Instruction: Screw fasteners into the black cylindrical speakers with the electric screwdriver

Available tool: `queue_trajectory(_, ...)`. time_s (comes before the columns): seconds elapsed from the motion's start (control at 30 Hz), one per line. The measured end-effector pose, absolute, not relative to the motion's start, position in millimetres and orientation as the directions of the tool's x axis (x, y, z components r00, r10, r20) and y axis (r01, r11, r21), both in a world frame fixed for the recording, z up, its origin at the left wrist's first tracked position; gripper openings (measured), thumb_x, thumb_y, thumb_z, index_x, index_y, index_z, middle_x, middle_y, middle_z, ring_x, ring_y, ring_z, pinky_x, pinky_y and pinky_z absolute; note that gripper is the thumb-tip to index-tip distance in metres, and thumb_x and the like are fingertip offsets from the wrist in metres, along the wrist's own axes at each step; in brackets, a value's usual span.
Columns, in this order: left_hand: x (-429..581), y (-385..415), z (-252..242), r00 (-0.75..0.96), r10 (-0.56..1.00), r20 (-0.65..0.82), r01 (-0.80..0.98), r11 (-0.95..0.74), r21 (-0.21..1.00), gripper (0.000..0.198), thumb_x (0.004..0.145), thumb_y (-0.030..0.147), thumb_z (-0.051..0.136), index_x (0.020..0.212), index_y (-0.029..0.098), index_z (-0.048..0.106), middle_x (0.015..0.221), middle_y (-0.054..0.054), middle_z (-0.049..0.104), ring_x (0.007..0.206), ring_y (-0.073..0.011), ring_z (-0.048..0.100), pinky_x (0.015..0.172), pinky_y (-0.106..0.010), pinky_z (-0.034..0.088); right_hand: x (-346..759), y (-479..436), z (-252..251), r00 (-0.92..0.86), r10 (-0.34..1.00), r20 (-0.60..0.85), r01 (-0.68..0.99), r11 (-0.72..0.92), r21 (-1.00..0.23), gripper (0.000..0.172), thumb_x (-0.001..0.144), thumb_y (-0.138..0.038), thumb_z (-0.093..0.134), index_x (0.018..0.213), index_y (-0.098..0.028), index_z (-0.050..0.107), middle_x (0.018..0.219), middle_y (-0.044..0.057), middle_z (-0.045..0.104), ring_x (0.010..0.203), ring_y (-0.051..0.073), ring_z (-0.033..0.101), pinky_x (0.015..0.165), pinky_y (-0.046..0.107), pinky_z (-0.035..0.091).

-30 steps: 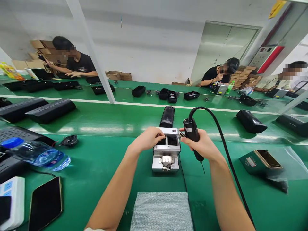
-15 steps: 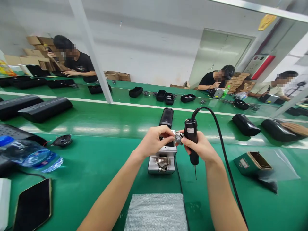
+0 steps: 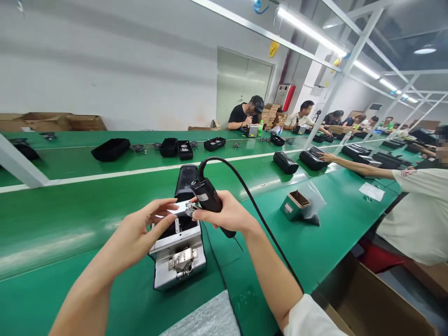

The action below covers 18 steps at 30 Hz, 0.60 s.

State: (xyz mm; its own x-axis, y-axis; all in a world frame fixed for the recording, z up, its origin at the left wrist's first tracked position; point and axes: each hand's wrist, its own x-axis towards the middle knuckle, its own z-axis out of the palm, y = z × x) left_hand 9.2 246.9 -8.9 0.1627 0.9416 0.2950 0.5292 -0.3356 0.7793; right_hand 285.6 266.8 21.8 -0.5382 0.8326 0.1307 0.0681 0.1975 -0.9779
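Note:
My right hand [image 3: 227, 212] grips a black electric screwdriver [image 3: 208, 196], its thin bit pointing down to the right. Between that hand's thumb and fingers there is also a small round metal part [image 3: 191, 209], which looks like a small speaker. My left hand [image 3: 143, 228] is open beside it, thumb and fingers apart and nothing between them. Under both hands stands a silver metal box [image 3: 178, 266] with a bright metal piece on its near face. Just behind the box is a black case [image 3: 187, 179], partly hidden by the screwdriver and its cord.
The screwdriver's black cord [image 3: 259, 210] arches over my right forearm. A green tin [image 3: 294, 205] and a clear plastic bag stand to the right. Bubble wrap [image 3: 206, 317] lies at the near edge. Black cases [image 3: 285, 162] line the bench; a co-worker's arm [image 3: 364, 169] reaches in from the right.
My view has swung to the right. My left hand has let go of the round metal part and its fingers have spread; the part stays in my right hand. The screwdriver has tilted.

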Motion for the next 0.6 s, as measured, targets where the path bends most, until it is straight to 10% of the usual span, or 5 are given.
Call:
queue_trajectory(0.27,61,213,17,0.235,0.936,0.264,0.204,-0.313,0.928,0.074,0.093,0.086,0.077,0.126,0.02,0.083,0.111,-0.014,0.088,0.097,-0.0337,0.086,0.091,-0.048,0.075,270,248,20,-0.487,0.839,0.242,0.186,0.37,-0.91,0.045,0.079,-0.042,0.094,0.112,-0.017,0.078,0.092,-0.003,0.069,0.083,0.01,0.056,0.07,0.02,0.039)
queue_trajectory(0.43,25,197,18,-0.03,0.983,0.18,0.479,-0.144,0.866,0.098,0.081,0.092,0.08,0.151,0.024,0.073,0.101,-0.009,0.088,0.094,-0.0338,0.086,0.082,-0.042,0.071,291,241,34,-0.444,0.842,0.307,0.172,0.416,-0.893,0.042,0.086,-0.052,0.089,0.103,-0.017,0.073,0.086,-0.003,0.064,0.079,0.011,0.05,0.07,0.023,0.035)
queue_trajectory(0.6,-71,173,-25,-0.268,0.939,0.217,0.861,0.132,0.491,0.074,0.08,0.089,0.067,0.134,0.041,0.084,0.109,-0.002,0.087,0.084,-0.0299,0.085,0.071,-0.039,0.067,319,239,47,-0.332,0.853,0.403,0.072,0.449,-0.89,0.048,0.089,-0.057,0.09,0.096,-0.018,0.064,0.086,-0.002,0.059,0.079,0.011,0.048,0.071,0.026,0.034)
